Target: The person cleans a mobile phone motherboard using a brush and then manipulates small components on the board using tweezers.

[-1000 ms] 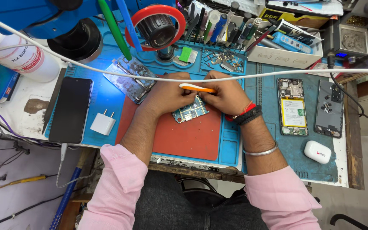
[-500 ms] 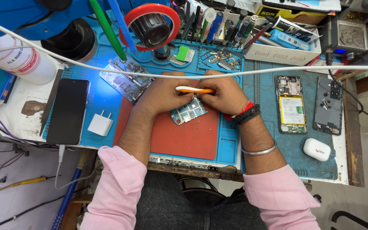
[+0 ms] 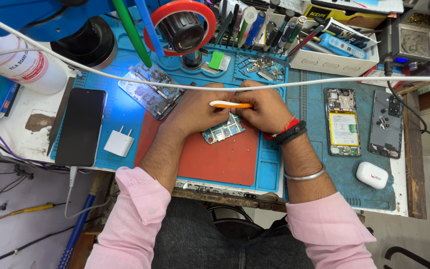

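Pinning the small circuit board (image 3: 223,130) flat on the red mat (image 3: 210,159), left hand (image 3: 195,110) steadies it. Right hand (image 3: 264,107) shares the orange-and-white tool (image 3: 231,104) above; both grips are clamped on it for control.

Workbench (image 3: 31,144), white top, with blue repair mat (image 3: 269,174) and red pad (image 3: 215,159) inset. On the red pad: circuit board (image 3: 222,130). On the blue mat: black phone (image 3: 80,127), white charger plug (image 3: 119,143), opened phone with battery (image 3: 343,122), back cover (image 3: 386,124), white earbud case (image 3: 372,175).
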